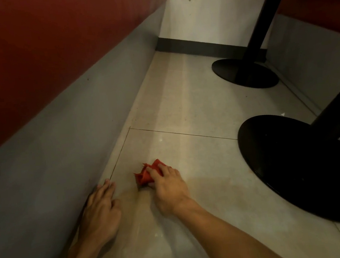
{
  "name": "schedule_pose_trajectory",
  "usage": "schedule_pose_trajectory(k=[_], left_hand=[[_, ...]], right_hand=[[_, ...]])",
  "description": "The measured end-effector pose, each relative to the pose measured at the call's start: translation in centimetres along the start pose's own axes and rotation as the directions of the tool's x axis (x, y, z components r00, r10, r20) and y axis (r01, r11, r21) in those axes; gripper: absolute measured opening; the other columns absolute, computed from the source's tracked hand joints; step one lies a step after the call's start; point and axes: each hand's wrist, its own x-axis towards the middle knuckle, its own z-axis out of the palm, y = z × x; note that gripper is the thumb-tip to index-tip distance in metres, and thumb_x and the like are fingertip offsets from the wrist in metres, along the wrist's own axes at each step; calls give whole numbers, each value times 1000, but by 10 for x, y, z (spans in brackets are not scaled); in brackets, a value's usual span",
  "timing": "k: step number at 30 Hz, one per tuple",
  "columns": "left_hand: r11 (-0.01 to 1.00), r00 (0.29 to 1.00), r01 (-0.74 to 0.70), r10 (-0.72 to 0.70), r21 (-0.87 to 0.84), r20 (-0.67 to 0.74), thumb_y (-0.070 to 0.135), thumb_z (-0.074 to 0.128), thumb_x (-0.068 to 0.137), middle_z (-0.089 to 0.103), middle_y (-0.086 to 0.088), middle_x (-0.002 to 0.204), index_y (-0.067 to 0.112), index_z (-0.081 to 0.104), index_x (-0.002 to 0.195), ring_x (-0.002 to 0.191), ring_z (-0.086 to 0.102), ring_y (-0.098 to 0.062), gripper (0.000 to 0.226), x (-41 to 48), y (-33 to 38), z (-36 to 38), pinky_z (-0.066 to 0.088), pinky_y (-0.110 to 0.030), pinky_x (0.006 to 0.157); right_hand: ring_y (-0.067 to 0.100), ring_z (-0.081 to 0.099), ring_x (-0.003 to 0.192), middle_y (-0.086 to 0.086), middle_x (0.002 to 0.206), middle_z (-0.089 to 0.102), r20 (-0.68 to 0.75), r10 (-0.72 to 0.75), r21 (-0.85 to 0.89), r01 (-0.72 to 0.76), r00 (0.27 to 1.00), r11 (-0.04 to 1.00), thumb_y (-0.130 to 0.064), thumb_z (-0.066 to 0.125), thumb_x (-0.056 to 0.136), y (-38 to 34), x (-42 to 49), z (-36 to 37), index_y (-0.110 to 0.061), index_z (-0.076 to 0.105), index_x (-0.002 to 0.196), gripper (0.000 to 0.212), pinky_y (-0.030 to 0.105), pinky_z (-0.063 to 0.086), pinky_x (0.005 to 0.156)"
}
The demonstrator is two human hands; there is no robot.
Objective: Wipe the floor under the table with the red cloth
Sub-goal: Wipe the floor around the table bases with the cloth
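Right hand [168,188] is down on the floor [194,110], fingers curled over the red cloth [146,173] and pressing it to the tile; the cloth is a crumpled wad poking out ahead and left of the knuckles, no clear long axis; left hand [102,210] lies flat with straight fingers, holding nothing, just beside the grey bench base [63,149]; cloth sits between the two hands, nearer the right; unwiped tile looks to stretch ahead and right, towards the near table foot [293,169] and the far table foot [244,73]; that's where the next sweep likely goes.
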Motion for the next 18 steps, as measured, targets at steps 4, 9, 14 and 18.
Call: schedule_pose_trajectory(k=[4,9,14,18], left_hand=[[1000,1000,-8,8,-2,2,17,42,96,21,2,158,18,33,147,145,17,-18,52,1,2,-1,9,-26,116],[1000,1000,-12,12,25,14,21,39,97,16,3,159,19,28,149,145,13,-18,53,0,-2,3,10,-28,116],[999,1000,1,-2,36,18,30,30,94,20,4,158,20,33,147,145,17,-18,55,2,-3,6,14,-31,117],[1000,1000,6,-6,21,18,30,26,95,22,4,158,21,30,148,145,16,-16,54,3,-5,6,10,-28,116]], right_hand=[[29,22,142,11,157,24,-99,145,34,-142,984,989,-27,46,96,43,0,-16,-27,28,149,56,36,17,118],[34,14,145,14,158,17,-102,285,26,-284,953,958,-25,48,94,37,4,-17,-22,20,151,64,44,11,120],[36,6,147,16,160,8,-54,132,87,-127,990,988,-25,51,90,-6,14,3,-24,14,153,73,44,2,121],[32,3,148,12,161,9,80,-166,89,159,983,983,-27,63,81,-36,11,19,-29,17,151,84,38,-7,116]])
